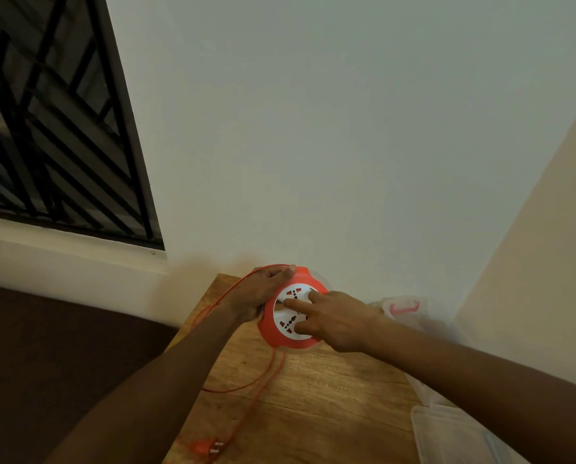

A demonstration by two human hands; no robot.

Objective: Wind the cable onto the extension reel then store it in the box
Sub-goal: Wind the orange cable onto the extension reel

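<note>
Nearest to me, at the near edge of the wooden table (330,390), I see the orange plug (203,446) lying flat, well short of the reel. To the right of the plug a clear plastic lid (453,433) rests on the table corner. From the plug the orange cable (246,386) runs away across the wood in loose loops, up toward the reel. The extension reel (291,309), orange with a white socket face, sits at the far side of the table. My right hand (338,321) lies on that face, fingers spread and pressing on it, not closed round anything. My left hand (258,293) curls around the reel's left rim, gripping it with the cable passing over the hand. Beyond the reel to the right I make out a clear box (403,309) with a red clasp, blurred, against the wall.
</note>
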